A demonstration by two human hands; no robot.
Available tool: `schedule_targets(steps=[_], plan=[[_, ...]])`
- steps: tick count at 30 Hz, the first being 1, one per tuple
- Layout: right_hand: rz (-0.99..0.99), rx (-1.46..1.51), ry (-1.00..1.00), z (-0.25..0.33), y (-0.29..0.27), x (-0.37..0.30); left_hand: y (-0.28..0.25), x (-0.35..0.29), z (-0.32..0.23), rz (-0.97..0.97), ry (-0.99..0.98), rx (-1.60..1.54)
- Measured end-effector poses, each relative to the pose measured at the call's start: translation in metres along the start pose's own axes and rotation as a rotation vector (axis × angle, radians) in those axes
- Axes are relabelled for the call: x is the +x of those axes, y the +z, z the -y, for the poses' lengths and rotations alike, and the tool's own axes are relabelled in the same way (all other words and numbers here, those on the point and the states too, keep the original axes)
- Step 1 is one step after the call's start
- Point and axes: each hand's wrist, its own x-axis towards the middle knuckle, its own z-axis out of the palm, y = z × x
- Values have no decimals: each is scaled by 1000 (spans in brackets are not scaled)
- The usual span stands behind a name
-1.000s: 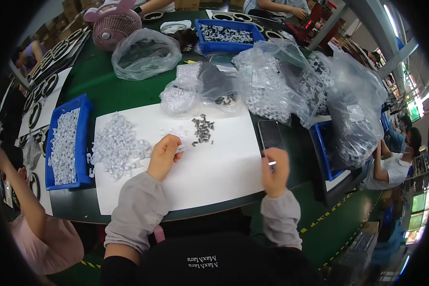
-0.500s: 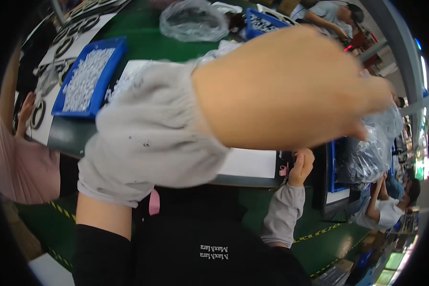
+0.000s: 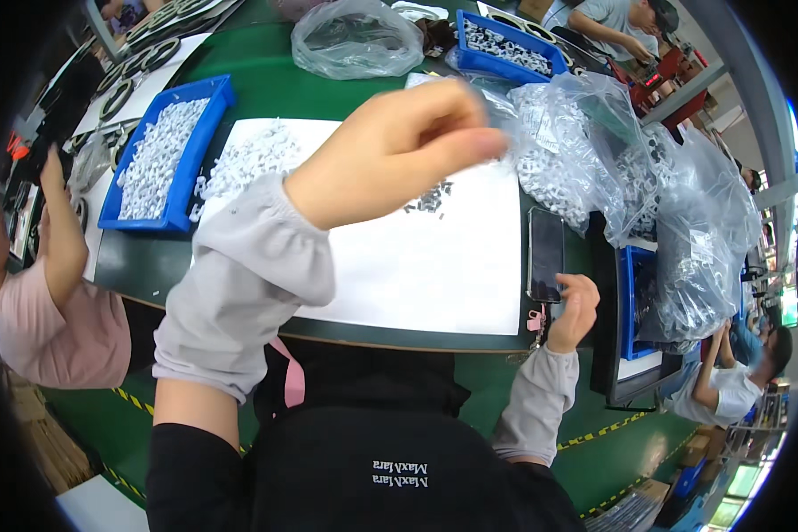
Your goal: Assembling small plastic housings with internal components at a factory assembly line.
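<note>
My left hand (image 3: pixel 386 160) is raised above a white sheet (image 3: pixel 399 284), its fingers loosely curled and a gap between them and the thumb; I see nothing in it. Past its wrist lies a heap of small white plastic parts (image 3: pixel 262 155), and a little pile of small dark pieces (image 3: pixel 430 202) sits on the sheet beyond the hand. My right hand (image 3: pixel 575 315) rests at the table's front edge, fingers slightly bent and apart. It is beside the lower end of a dark phone (image 3: pixel 546 253) with a pink charm (image 3: pixel 535 321).
Left stands a blue bin (image 3: pixel 164 155) of white parts; another blue bin (image 3: pixel 505 55) is at the back. Clear bags of parts (image 3: pixel 559 146) crowd the right, with a plastic bag (image 3: pixel 692 275) over a further bin. Co-workers sit left (image 3: pixel 58 310), right (image 3: pixel 727 390) and far right (image 3: pixel 612 31).
My left hand has dropped away from close before the camera and drawn left, uncovering the sheet, phone and bags. My right hand has shifted slightly right and its fingers have loosened.
</note>
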Motion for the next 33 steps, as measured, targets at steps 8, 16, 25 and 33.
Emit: schedule_targets(steps=[8,16,25,33], plan=[[-130,297,273,57,39,61,-6,-56,92,-241,-714,-791],[336,190,-100,77,158,108,12,-80,130,-252,-570,-482],[465,160,0,68,162,94,11,-84,145,-339,-724,-709],[578,104,-79,71,166,88,15,-86,144,-343,-788,-856]])
